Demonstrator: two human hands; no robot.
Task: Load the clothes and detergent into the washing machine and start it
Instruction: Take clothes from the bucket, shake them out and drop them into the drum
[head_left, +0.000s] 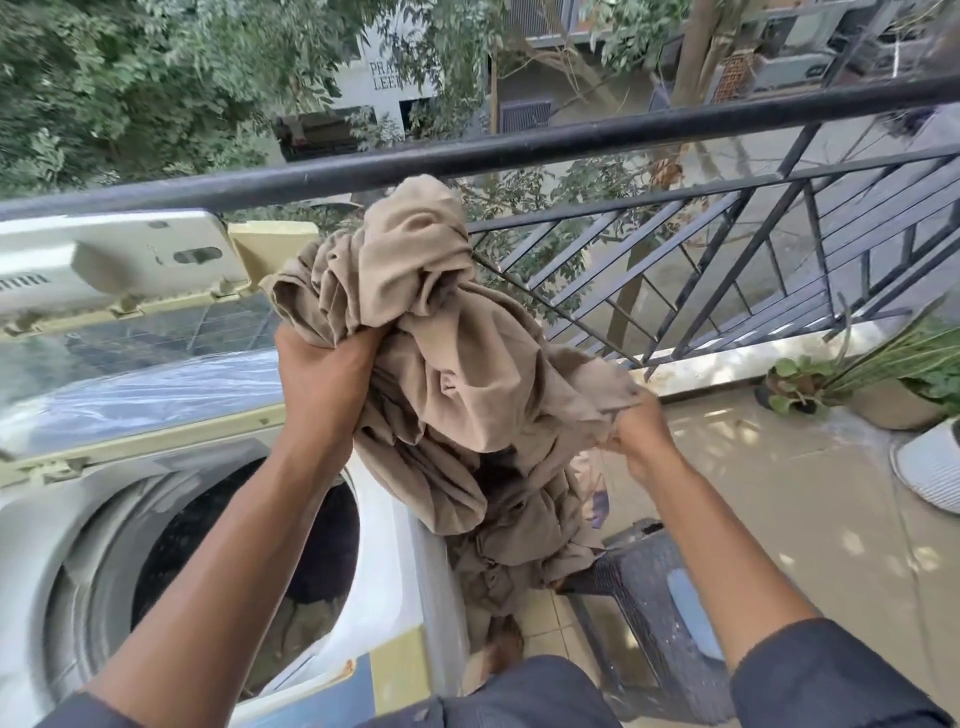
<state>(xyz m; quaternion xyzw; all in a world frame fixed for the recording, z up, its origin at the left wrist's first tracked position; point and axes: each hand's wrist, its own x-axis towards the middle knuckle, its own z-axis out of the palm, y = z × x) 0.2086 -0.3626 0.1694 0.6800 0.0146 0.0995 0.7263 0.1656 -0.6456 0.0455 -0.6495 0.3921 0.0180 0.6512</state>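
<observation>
A big bundle of beige cloth hangs in the air over the right rim of the top-loading washing machine. My left hand grips its upper left part, above the round drum opening. My right hand clutches its right edge. The cloth's lower end droops down beside the machine toward the floor. The machine's lid stands raised at the back. Something dark lies inside the drum, too dim to identify. No detergent is in view.
A black balcony railing runs close behind the machine. A dark plastic stool stands at the lower right beside the machine. Potted plants and a white pot sit on the tiled floor at the right.
</observation>
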